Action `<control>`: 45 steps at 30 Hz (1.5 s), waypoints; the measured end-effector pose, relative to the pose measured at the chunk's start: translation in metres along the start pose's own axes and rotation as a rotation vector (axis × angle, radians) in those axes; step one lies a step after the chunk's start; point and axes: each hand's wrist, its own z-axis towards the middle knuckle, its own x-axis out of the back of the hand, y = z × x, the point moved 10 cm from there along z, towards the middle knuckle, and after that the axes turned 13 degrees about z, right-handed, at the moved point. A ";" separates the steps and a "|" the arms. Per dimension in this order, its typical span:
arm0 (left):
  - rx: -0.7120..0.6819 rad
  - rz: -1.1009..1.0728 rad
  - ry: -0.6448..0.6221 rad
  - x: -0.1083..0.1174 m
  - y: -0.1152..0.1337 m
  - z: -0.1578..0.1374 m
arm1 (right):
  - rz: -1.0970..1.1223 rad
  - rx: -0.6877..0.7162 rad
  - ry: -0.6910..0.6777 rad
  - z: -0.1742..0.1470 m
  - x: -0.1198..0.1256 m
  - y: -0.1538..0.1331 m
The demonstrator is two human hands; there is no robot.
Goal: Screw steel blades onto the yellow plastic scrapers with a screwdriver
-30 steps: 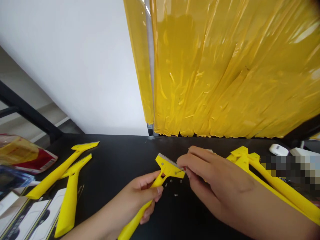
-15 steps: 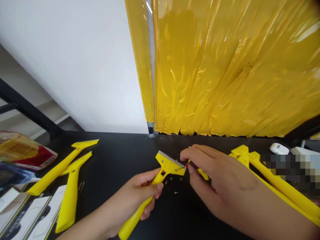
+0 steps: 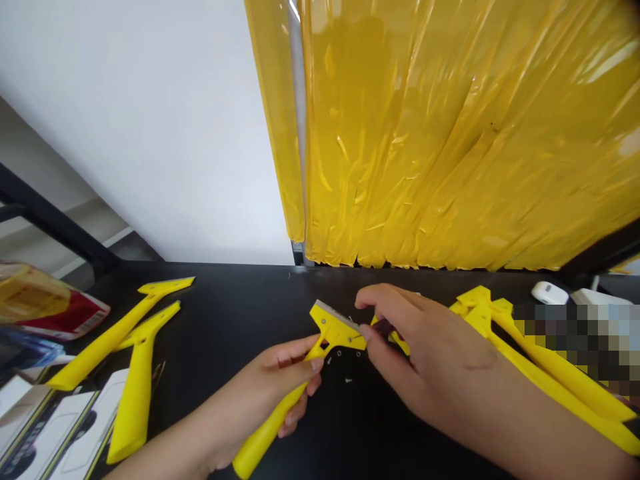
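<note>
My left hand [image 3: 290, 377] is wrapped round the handle of a yellow scraper [image 3: 280, 423], whose head with a grey blade edge tilts up toward the middle. Two small screws show on that head. My right hand [image 3: 420, 347] is closed on a small screwdriver [image 3: 384, 327], mostly hidden by the fingers; its thin shaft reaches the screw [image 3: 350, 340] nearest the right hand. Below the scraper head, a loose screw [image 3: 349, 381] and small nuts [image 3: 359, 354] lie on the black table. A yellow piece [image 3: 399, 341] shows partly behind my right fingers.
Two yellow scrapers [image 3: 131, 393] lie at the left, by white boxes [image 3: 65, 427] and a red-and-yellow packet [image 3: 60, 303]. More yellow scrapers [image 3: 550, 373] are stacked at the right, with a white case [image 3: 550, 293] behind. Yellow plastic sheeting [image 3: 400, 133] hangs at the back.
My right fingers have shifted slightly on the screwdriver, and its red part no longer shows. The shaft stays at the same screw. The whole view has shifted slightly.
</note>
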 end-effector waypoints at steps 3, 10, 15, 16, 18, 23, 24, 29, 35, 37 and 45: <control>0.014 -0.012 0.002 0.002 -0.004 0.000 | -0.030 -0.034 -0.025 -0.003 -0.001 0.000; 0.071 0.014 0.049 0.002 -0.012 0.000 | 0.007 0.075 -0.013 -0.008 0.007 -0.027; 0.084 0.068 0.053 -0.002 -0.014 0.004 | 0.001 0.192 0.012 -0.010 0.016 -0.045; 0.089 0.069 0.061 -0.001 -0.015 0.004 | -0.025 0.183 0.023 -0.010 0.018 -0.044; 0.106 0.072 0.074 0.002 -0.018 0.005 | -0.059 0.152 0.019 -0.010 0.018 -0.040; 0.104 0.102 0.090 0.003 -0.019 0.005 | -0.063 0.136 0.032 -0.008 0.015 -0.032; 0.101 0.111 0.091 0.002 -0.018 0.004 | -0.069 0.132 0.037 -0.007 0.014 -0.030; 0.101 0.137 0.088 0.000 -0.015 0.003 | 0.007 0.087 0.021 -0.008 0.011 -0.021; 0.097 0.130 0.085 0.000 -0.016 0.004 | 0.066 0.075 -0.017 -0.008 0.013 -0.019; 0.095 0.134 0.084 0.000 -0.016 0.005 | 0.123 0.056 -0.016 -0.006 0.017 -0.018; 0.120 0.193 0.006 -0.007 -0.020 0.006 | 0.322 0.074 -0.012 0.001 0.010 -0.019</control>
